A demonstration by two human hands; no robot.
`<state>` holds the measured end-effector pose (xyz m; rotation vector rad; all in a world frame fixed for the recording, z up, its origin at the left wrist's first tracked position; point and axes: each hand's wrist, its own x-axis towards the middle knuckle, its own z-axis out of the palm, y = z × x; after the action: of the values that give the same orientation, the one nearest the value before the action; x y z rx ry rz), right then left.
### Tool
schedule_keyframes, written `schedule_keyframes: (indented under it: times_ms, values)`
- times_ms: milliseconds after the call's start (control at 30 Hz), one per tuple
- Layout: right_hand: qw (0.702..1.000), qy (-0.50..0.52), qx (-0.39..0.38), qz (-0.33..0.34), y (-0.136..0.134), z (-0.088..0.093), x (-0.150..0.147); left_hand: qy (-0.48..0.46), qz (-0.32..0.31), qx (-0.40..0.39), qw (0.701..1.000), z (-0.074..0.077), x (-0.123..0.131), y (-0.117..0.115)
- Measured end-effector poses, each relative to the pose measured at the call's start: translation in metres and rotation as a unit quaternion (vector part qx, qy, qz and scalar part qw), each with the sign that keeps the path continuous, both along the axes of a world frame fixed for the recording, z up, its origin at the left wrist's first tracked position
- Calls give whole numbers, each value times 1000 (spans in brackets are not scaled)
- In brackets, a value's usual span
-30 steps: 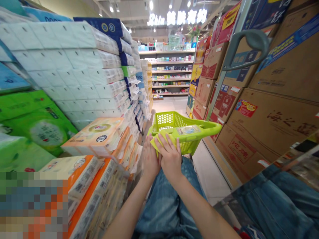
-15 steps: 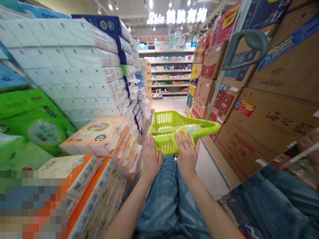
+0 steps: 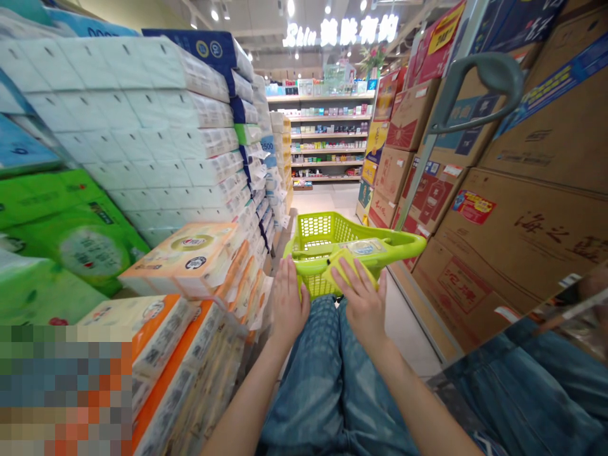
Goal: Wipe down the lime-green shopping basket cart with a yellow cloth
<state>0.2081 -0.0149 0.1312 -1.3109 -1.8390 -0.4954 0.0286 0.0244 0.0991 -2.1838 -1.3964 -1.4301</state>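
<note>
A lime-green plastic shopping basket [image 3: 315, 223] with pierced sides sits in front of my knees, its long tapered end pointing right. My left hand [image 3: 291, 301] lies against its near left corner, fingers straight and thumb out. Under my right hand [image 3: 365, 301] a yellow cloth [image 3: 332, 273] is pressed to the near rim, with the fingers spread over it. A pale label [image 3: 365, 247] shows on the basket just beyond the cloth. The inside of the near wall is partly hidden.
Tall stacks of white tissue packs [image 3: 142, 104] and orange tissue packs [image 3: 183, 253] crowd the left. Brown cartons [image 3: 517, 221] line the right, with a grey handle on a pole [image 3: 494, 95] before them. Stocked shelves [image 3: 327, 133] close off the far end of the aisle floor [image 3: 327, 198].
My right hand has turned and shifted slightly right, dragging the cloth along the near rim and uncovering more of the label. My left hand keeps its place at the basket corner.
</note>
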Motion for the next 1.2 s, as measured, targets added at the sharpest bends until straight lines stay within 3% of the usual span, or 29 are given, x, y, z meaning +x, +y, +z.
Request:
schedule_keyframes:
  times_ms: [133, 333, 433, 500, 600, 700, 800, 933, 1067, 1200]
  values:
    - [998, 49, -11, -46, 0, 10, 12, -12, -6, 2, 1000, 0, 5, 1]
    - [998, 36, -40, 20, 8, 18, -57, -23, -23, -2, 999, -8, 3, 4]
    - [997, 28, -40, 53, 11, 13, -76, -15, -19, -6, 1000, -10, -1, 4]
    - [997, 8, -29, 64, 10, 7, -69, -7, -15, -3, 1000, -9, -3, 4]
    - [998, -25, -7, 56, 5, 0, -37, -4, -9, 6, 1000, -7, -3, 4]
    - [1000, -5, -1, 0, 2, 0, 1, -14, -8, 7, 1000, -4, 1, 3]
    - [998, 30, -2, -46, 3, 4, 15, -22, -13, 7, 1000, -3, 6, 2]
    - [998, 38, 4, -54, 6, 1, -18, -28, -18, 6, 999, -5, 8, 3]
    - [1000, 17, -9, 15, 10, -1, -69, -26, -6, 14, 1000, -11, 4, 6]
    - [999, -6, -4, 52, 7, -2, -69, -11, 0, 23, 1000, -11, 0, 7]
